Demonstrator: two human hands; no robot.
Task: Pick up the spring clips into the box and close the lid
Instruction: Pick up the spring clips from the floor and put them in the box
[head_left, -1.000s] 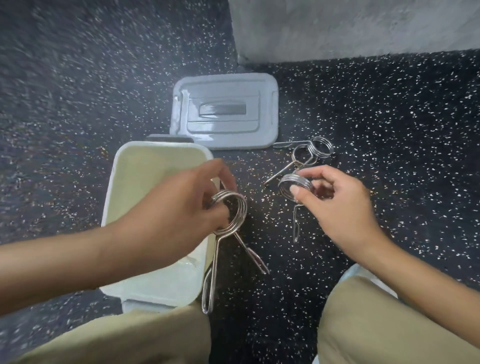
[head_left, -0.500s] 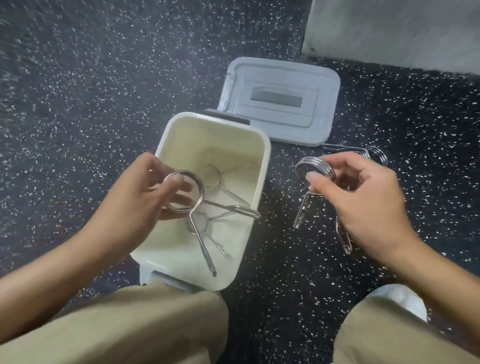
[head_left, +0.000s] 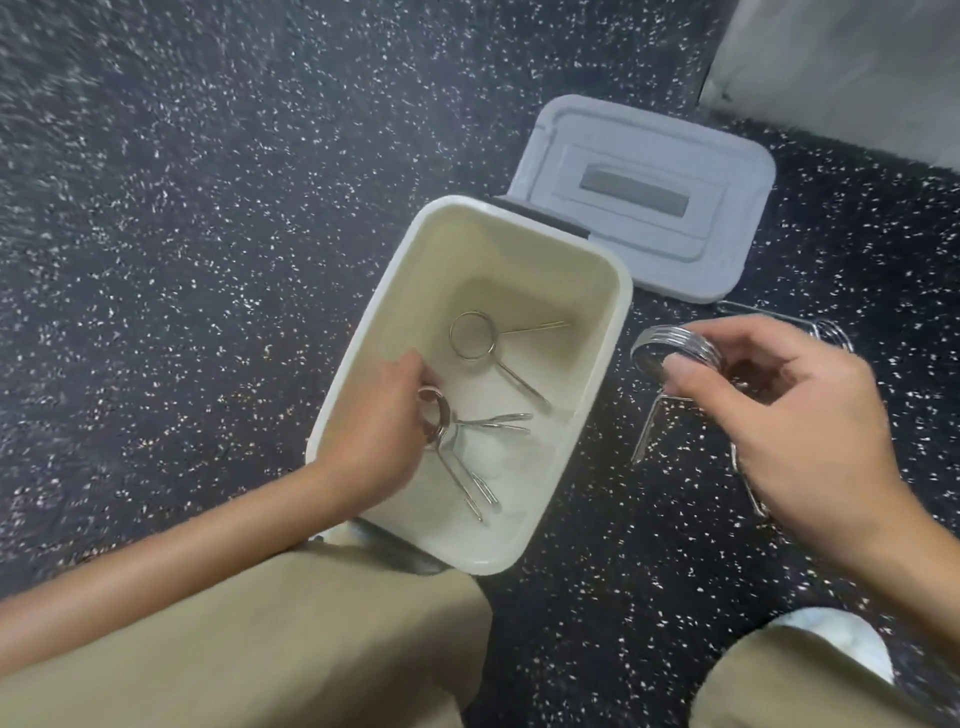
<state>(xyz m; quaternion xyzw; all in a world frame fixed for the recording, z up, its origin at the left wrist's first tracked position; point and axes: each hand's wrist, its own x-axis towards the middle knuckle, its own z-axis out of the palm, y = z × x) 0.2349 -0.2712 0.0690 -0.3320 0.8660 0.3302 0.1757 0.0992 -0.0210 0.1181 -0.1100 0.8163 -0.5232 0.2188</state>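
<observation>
A cream box (head_left: 612, 332) stands open on the speckled floor. Its grey lid (head_left: 644, 202) lies flat behind it to the right. My left hand (head_left: 379, 441) reaches down into the box and holds the coil of a spring clip (head_left: 441, 421) near the bottom. Another spring clip (head_left: 475, 340) lies loose on the box floor. My right hand (head_left: 789, 415) hovers to the right of the box, gripping a spring clip (head_left: 675, 348) by its coil, with the handles hanging down. One more clip (head_left: 826, 330) lies on the floor behind that hand, partly hidden.
Dark speckled rubber floor (head_left: 208, 208) surrounds everything. A grey concrete block or wall base (head_left: 841, 67) stands at the back right. My knees in tan trousers (head_left: 260, 649) fill the bottom edge, and a white shoe tip (head_left: 831, 639) shows at lower right.
My left hand carried its clip from beside the box over the rim and down inside. My right hand lifted a clip off the floor and holds it in the air.
</observation>
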